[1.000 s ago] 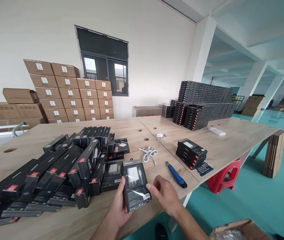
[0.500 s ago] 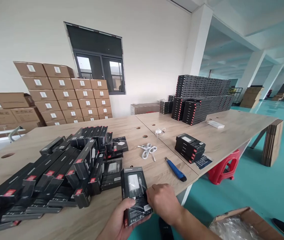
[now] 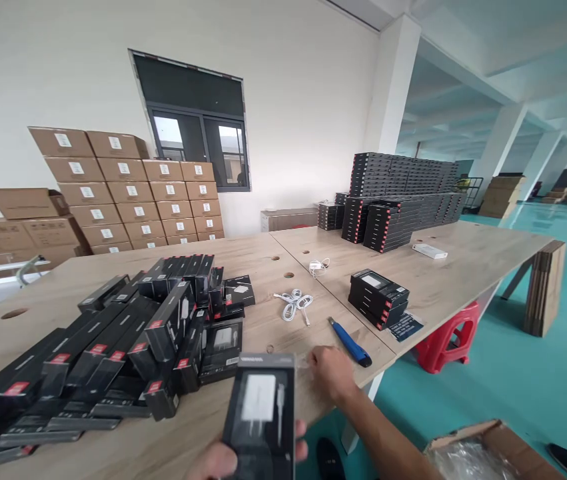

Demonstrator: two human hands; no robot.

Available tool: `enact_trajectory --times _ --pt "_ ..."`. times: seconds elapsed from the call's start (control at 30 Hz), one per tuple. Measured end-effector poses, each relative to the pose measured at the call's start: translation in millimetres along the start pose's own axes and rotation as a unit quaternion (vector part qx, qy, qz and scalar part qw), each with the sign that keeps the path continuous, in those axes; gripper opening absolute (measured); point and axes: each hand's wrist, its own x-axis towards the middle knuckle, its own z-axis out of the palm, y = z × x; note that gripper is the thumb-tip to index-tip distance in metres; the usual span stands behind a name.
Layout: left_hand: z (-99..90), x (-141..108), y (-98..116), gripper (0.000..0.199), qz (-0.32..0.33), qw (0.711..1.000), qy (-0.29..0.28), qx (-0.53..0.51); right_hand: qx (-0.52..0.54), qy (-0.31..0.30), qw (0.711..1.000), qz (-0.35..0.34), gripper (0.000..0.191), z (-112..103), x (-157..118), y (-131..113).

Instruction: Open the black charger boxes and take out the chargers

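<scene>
The slim black box (image 3: 258, 413) is clamped in my left hand (image 3: 217, 460), thumb on one side, fingers round the other, held up at the table's near edge. Its face shows a white charger and cable; I can't tell whether through a window or in print. My right hand (image 3: 332, 375) is just right of it, fingers curled; something clear and blurred shows at their tips, and whether they grip it I can't tell.

Beyond my right hand lies a blue cutter (image 3: 350, 343), and farther off a short stack of black boxes (image 3: 378, 300). Ahead of both hands is a coiled white cable (image 3: 294, 305) on the wooden table (image 3: 263, 250). Left of my left hand spreads a heap of black boxes (image 3: 128, 340). Below and right of my right hand, an open carton (image 3: 502, 437) holds crumpled clear plastic (image 3: 473, 460).
</scene>
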Motion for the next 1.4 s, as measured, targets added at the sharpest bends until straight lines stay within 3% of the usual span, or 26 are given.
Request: enact_trajectory --times 0.07,0.1,0.13,0.2,0.23,0.27,0.3,0.37,0.43,0.53,0.63,0.73,0.8,0.9,0.97,1.1,1.17,1.23,1.3,1.4 --pt "-2.2 3 19 0.052 0.027 0.999 0.026 0.016 0.126 0.006 0.992 0.011 0.038 1 -13 1" --pt "-3.8 6 26 0.048 0.043 0.997 0.051 0.033 0.251 0.013 0.968 0.024 0.043 0 -18 1" --pt "-5.1 11 32 0.044 0.058 0.994 0.079 0.053 0.403 0.021 0.914 0.045 0.046 0 -23 -2" --pt "-5.1 24 36 0.036 0.093 0.984 0.122 0.088 0.677 0.021 0.727 0.108 0.052 3 -31 -11" --pt "-3.6 32 35 0.034 0.112 0.980 0.129 0.098 0.755 0.007 0.640 0.143 0.056 8 -35 -17" --pt "-1.6 40 32 0.035 0.130 0.977 0.130 0.105 0.789 -0.016 0.588 0.177 0.058 14 -39 -23" --pt "0.7 48 29 0.038 0.152 0.974 0.128 0.107 0.797 -0.039 0.565 0.209 0.057 20 -43 -29" --pt "4.0 59 22 0.045 0.187 0.968 0.134 0.096 0.781 -0.104 0.567 0.241 0.054 32 -52 -36" --pt "4.2 64 18 0.053 0.197 0.966 0.153 0.072 0.744 -0.179 0.602 0.227 0.067 36 -63 -38" --pt "2.6 64 17 0.069 0.185 0.964 0.184 0.045 0.686 -0.264 0.664 0.138 0.086 27 -77 -34" --pt "5.5 63 21 0.071 0.144 0.965 0.219 0.028 0.623 -0.248 0.741 0.029 0.071 15 -81 -38" --pt "11.3 72 29 0.039 0.117 0.954 0.275 -0.006 0.602 -0.179 0.778 0.006 0.059 13 -74 -41" --pt "13.6 82 34 0.020 0.111 0.947 0.300 -0.014 0.612 -0.140 0.778 0.033 0.056 16 -71 -39" --pt "13.7 96 39 0.014 0.103 0.943 0.315 0.002 0.648 -0.052 0.756 0.076 0.038 16 -78 -26" --pt "13.1 104 38 0.017 0.101 0.940 0.326 0.010 0.694 0.008 0.714 0.095 0.028 11 -87 -14" --pt "18.2 118 31 0.017 0.090 0.942 0.322 0.027 0.774 0.085 0.601 0.181 0.021 -2 -102 17" --pt "24.6 125 25 0.017 0.079 0.948 0.305 0.039 0.780 0.115 0.575 0.218 0.023 -5 -106 29" --pt "30.9 132 21 0.021 0.073 0.954 0.287 0.051 0.776 0.133 0.577 0.218 0.026 -5 -106 34" --pt "34.3 139 18 0.028 0.080 0.952 0.290 0.057 0.762 0.123 0.607 0.191 0.032 -2 -102 30" --pt "32.3 145 20 0.028 0.104 0.937 0.330 0.052 0.673 0.072 0.724 0.134 0.035 0 -90 14"
